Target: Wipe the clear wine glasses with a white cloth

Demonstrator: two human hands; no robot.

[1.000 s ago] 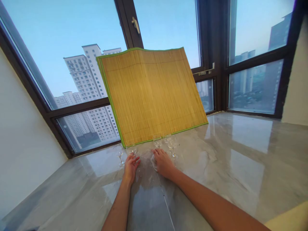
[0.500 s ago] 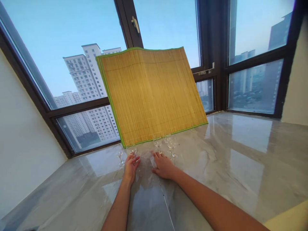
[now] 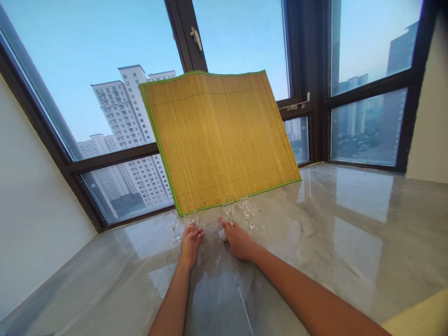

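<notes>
Both my arms reach forward over a glossy marble ledge (image 3: 332,242). My left hand (image 3: 191,242) lies flat on the stone, its fingertips touching the foot of a small clear stemmed glass (image 3: 192,219). My right hand (image 3: 240,241) presses a small white cloth (image 3: 221,234) onto the surface. Several more clear stemmed glasses stand in a row just beyond my fingers, one at the left (image 3: 174,225) and a cluster at the right (image 3: 247,211). Behind them a bamboo mat with green edging (image 3: 220,140) leans upright against the window.
Large windows with dark frames (image 3: 115,156) surround the ledge on the far side and right, with tall buildings outside. A white wall (image 3: 31,210) borders the left. A yellow object (image 3: 420,319) shows at the bottom right corner.
My right hand with the cloth has slid slightly away from me and to the left, toward the glasses. My left hand has stayed in place.
</notes>
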